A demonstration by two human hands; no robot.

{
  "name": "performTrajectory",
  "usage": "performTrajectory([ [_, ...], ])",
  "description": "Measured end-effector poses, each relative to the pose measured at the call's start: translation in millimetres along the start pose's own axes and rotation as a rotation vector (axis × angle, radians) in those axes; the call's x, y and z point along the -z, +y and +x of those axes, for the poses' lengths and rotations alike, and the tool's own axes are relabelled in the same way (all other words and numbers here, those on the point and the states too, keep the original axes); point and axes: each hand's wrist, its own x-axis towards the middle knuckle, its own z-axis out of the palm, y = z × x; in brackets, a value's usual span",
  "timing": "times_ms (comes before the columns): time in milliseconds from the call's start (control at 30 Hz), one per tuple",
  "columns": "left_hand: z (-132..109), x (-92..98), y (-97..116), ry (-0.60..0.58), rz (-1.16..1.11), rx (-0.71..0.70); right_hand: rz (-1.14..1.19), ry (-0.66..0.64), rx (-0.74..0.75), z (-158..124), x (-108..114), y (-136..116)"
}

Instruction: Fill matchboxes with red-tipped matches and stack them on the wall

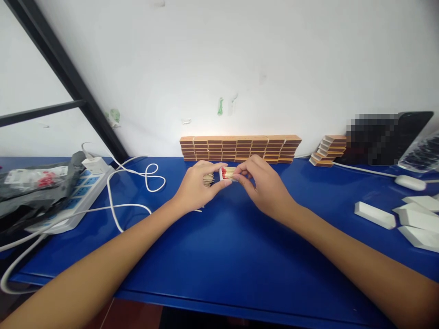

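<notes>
My left hand (197,185) is closed round a loose bundle of matches (207,179), its thumb reaching to a small white matchbox tray (227,173) full of red-tipped matches. My right hand (262,183) pinches that tray from the right side, fingers pressed together. Both hands meet just above the blue table (219,256), in front of a wall of stacked brown matchboxes (240,148). A single match lies on the table under my left wrist.
A smaller leaning stack of matchboxes (327,150) stands to the right. Several white empty trays (375,214) lie at the right edge, near a white mouse (409,182). A power strip (73,201), white cables (130,192) and a grey bag (34,185) fill the left.
</notes>
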Motion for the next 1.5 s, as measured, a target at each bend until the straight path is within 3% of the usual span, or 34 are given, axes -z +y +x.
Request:
performTrajectory([
  [367, -1, -0.6, 0, -0.058, 0.063, -0.13, 0.006, -0.095, 0.061, 1, 8, 4],
  [667, -1, -0.5, 3, -0.046, -0.011, 0.027, 0.047, -0.118, 0.066, 2, 11, 4],
  [1167, -4, -2.0, 6, -0.114, -0.054, -0.026, 0.047, -0.084, -0.076, 3, 11, 4],
  [1333, -5, -2.9, 6, -0.12, -0.064, -0.009, 0.017, -0.051, -0.059, 2, 4, 0],
  [1400, -4, -2.7, 6, -0.105, -0.08, 0.03, -0.01, -0.036, -0.038, 10, 16, -2],
  [1500, -3, -2.5, 7, -0.047, -0.071, 0.065, -0.134, -0.075, -0.069, 27, 65, 6],
])
